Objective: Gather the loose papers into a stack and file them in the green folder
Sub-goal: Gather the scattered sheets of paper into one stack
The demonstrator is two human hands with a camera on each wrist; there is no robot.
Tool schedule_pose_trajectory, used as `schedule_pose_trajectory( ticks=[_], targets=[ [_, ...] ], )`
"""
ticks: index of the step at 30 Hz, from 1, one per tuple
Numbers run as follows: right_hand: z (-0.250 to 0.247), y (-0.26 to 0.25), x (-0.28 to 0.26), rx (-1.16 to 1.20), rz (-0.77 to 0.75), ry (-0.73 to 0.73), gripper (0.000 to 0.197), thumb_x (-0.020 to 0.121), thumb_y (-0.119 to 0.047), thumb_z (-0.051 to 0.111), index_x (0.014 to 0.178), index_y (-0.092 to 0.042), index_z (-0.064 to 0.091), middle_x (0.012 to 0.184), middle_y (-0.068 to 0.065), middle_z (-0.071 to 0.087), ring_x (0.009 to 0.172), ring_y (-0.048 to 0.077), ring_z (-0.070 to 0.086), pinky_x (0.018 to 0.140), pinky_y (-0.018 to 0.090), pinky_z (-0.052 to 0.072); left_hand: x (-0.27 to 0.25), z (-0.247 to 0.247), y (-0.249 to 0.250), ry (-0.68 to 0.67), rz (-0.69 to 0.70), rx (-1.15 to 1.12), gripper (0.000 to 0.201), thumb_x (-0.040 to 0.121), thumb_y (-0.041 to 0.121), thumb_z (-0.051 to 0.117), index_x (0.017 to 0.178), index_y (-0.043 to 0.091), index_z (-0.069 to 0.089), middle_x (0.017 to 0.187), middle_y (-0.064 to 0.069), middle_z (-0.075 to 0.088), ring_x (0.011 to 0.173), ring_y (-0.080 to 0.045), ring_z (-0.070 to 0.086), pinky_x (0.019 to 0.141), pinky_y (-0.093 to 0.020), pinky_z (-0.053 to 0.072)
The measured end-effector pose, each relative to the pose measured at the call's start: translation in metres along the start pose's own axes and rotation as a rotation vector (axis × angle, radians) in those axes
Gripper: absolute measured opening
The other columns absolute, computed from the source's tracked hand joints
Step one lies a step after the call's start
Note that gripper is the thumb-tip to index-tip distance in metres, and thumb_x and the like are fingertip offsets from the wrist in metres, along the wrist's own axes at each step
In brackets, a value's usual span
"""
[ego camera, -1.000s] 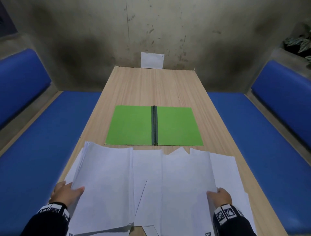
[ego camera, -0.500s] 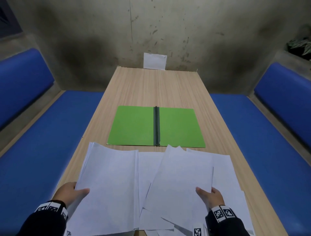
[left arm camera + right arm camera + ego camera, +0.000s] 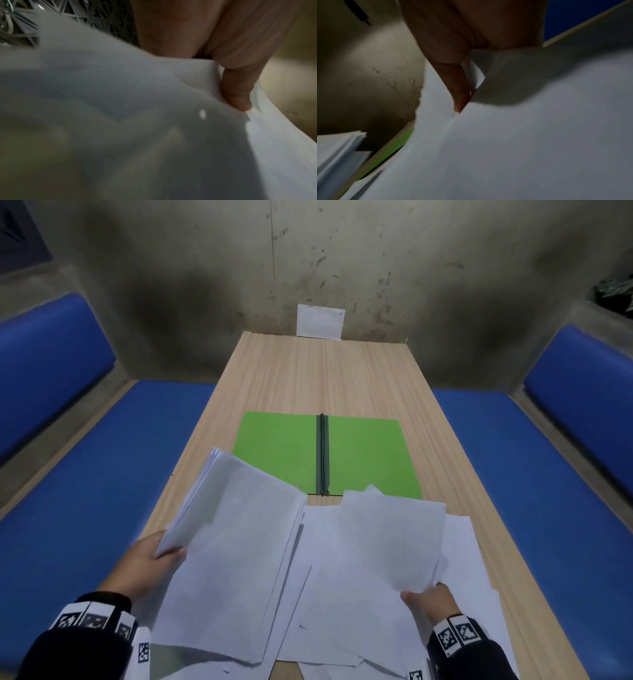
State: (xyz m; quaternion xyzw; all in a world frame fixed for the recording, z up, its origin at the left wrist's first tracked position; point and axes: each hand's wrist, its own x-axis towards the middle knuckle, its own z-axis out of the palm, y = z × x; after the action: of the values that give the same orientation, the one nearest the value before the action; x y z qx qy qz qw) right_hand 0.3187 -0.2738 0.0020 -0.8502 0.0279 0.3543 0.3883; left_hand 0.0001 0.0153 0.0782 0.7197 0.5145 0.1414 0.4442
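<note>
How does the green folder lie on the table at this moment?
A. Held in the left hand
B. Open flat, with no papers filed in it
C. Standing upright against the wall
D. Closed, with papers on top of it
B: the green folder lies open flat on the table, both green halves bare beside the dark spine; only raised sheet corners overlap its near edge.

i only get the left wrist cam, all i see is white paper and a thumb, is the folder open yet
Observer: Yes, the green folder lies open flat on the table, beyond the papers.
Operator: what's the right hand doing
Observer: The right hand pinches a few sheets by their near corner, lifted off the rest.
Operator: and my bundle, is it over the folder
Observer: The far corner of the left bundle, held by the left hand, overlaps the folder's near left part.
</note>
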Motion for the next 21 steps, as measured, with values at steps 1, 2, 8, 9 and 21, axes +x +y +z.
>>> schedule_pose_trajectory(
  ticks=[1,2,8,9,21],
  targets=[
    [-0.006,-0.003,-0.002,-0.01,-0.005,0.018,0.036,0.077,0.001,0.065,0.108,0.012,0.05,0.098,0.016,0.055,0.094,0.033,0.056,0.082,0.032,0.043,-0.003,-0.003,0.008,0.005,0.034,-0.025,0.005,0.075,0.018,0.066,0.078,0.021,0.063,0.082,-0.013,0.068,0.074,-0.026,0.061,0.065,-0.032,0.044],
    [-0.011,-0.005,-0.004,-0.002,0.004,0.033,0.034,0.08,0.001,0.064,0.109,0.012,0.048,0.099,0.019,0.053,0.094,0.033,0.054,0.082,0.033,0.041,-0.004,-0.006,0.015,0.012,0.072,-0.06,0.01,0.079,0.011,0.066,0.08,0.021,0.063,0.081,-0.012,0.068,0.073,-0.024,0.06,0.063,-0.028,0.045],
    [-0.037,0.003,0.0,0.01,0.063,0.115,0.058,0.083,-0.008,0.064,0.126,0.019,0.035,0.129,0.032,0.048,0.115,0.04,0.05,0.095,0.039,0.039,-0.013,-0.031,0.054,0.069,0.128,-0.372,0.007,0.084,0.012,0.063,0.089,0.015,0.066,0.076,-0.007,0.073,0.067,-0.023,0.068,0.065,-0.034,0.058],
    [-0.04,0.006,-0.001,-0.007,0.076,0.121,0.058,0.083,-0.007,0.064,0.126,0.019,0.035,0.13,0.032,0.048,0.118,0.041,0.049,0.096,0.04,0.039,-0.013,-0.037,0.059,0.093,0.167,-0.359,0.004,0.083,0.016,0.063,0.085,0.017,0.066,0.072,0.001,0.075,0.067,-0.014,0.069,0.066,-0.029,0.058],
    [-0.06,0.005,-0.009,0.053,0.084,0.159,0.053,0.081,-0.007,0.064,0.125,0.016,0.043,0.125,0.029,0.055,0.108,0.038,0.054,0.096,0.041,0.04,-0.015,0.015,0.042,-0.139,0.031,-0.356,0.041,0.078,0.003,0.069,0.113,0.016,0.054,0.11,-0.003,0.064,0.085,0.012,0.062,0.08,-0.005,0.044]
  ],
)
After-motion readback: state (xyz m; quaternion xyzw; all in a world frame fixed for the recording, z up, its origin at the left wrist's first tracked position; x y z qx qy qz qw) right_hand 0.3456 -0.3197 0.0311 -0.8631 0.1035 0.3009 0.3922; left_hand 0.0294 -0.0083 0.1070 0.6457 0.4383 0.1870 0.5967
